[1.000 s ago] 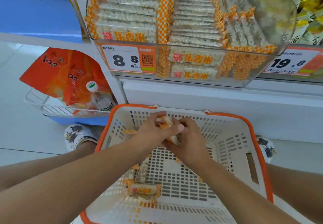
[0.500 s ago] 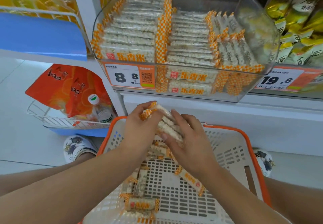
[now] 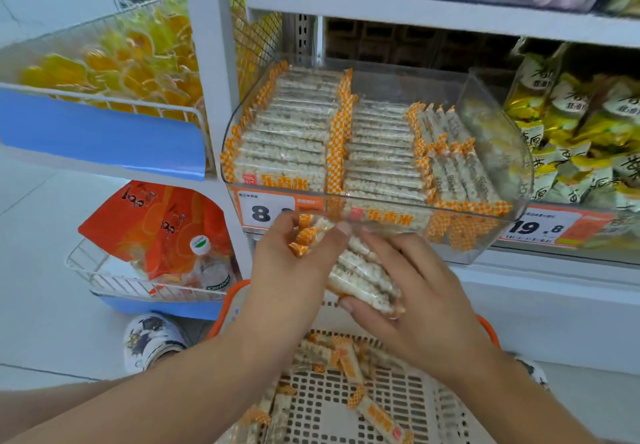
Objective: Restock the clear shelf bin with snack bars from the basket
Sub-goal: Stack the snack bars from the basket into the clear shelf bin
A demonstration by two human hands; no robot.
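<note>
A small stack of puffed-rice snack bars (image 3: 356, 270) with orange-checked ends is held between both hands, just below the front lip of the clear shelf bin (image 3: 495, 153). My left hand (image 3: 294, 270) grips the bars' left ends; my right hand (image 3: 415, 301) curls round their right ends. The bin holds neat rows of the same bars (image 3: 294, 139). Below my arms, the white basket with an orange rim (image 3: 408, 409) has several loose bars (image 3: 346, 364) on its floor.
Price tags (image 3: 540, 227) line the shelf edge. Yellow-green snack bags (image 3: 581, 125) fill the shelf to the right. On the left are a wire rack of yellow sweets (image 3: 114, 59), orange packets (image 3: 162, 229) and a water bottle (image 3: 207, 263). A patterned shoe (image 3: 149, 339) stands beside the basket.
Both hands have risen out of the basket with the stack of bars, up toward the front of the clear bin. The view has tilted up to the shelf.
</note>
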